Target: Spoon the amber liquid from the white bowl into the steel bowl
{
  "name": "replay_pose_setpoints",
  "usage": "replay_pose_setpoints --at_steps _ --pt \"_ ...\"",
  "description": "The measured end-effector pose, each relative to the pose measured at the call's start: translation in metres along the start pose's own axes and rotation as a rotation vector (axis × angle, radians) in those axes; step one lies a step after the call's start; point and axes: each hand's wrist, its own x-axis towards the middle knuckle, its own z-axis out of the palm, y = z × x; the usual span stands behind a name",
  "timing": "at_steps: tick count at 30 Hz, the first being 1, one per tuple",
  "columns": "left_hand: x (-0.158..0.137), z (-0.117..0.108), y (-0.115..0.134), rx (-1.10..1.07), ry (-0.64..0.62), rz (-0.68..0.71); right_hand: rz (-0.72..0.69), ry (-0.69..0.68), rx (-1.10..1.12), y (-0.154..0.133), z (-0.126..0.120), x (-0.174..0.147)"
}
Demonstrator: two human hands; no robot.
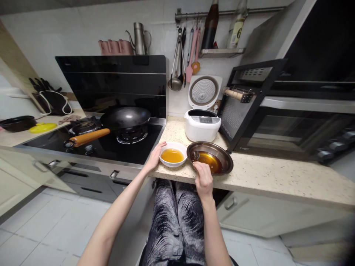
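Observation:
A white bowl (183,159) of amber liquid stands near the counter's front edge. My left hand (155,157) holds it at the left side, fingers along the rim. Just to the right, and close to it, is a wider dark metal bowl (227,157) with darker amber liquid inside. Over its near-left rim, my right hand (203,179) is closed in a pinch on a small metal spoon (196,154). The spoon's shiny end shows inside the metal bowl; most of its handle is hidden by my fingers.
Behind the bowls stands a white rice cooker (202,127), lid raised. A black wok (124,118) with an orange handle (91,136) sits on the stove at left. A black-framed rack (235,107) and an oven (291,127) occupy the right side. Utensils hang from a rail (191,15).

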Motion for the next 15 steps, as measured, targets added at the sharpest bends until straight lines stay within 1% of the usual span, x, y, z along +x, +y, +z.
replay_pose_setpoints --at_steps 2,5,9,12,15 --pt "0.000 0.000 0.000 0.002 0.000 0.003 0.024 0.053 -0.004 -0.002 0.000 0.001" --pt "0.000 0.000 0.001 0.005 0.000 0.004 0.088 0.187 0.000 -0.009 0.002 0.004" --pt "0.000 0.000 0.003 0.006 -0.001 -0.004 0.190 0.326 0.065 -0.023 0.005 0.008" --pt "0.000 0.000 0.003 0.006 -0.002 -0.004 0.226 0.334 0.155 -0.032 0.011 0.009" --pt "0.000 0.000 0.003 -0.002 0.003 -0.005 0.207 0.241 0.222 -0.037 0.021 0.010"
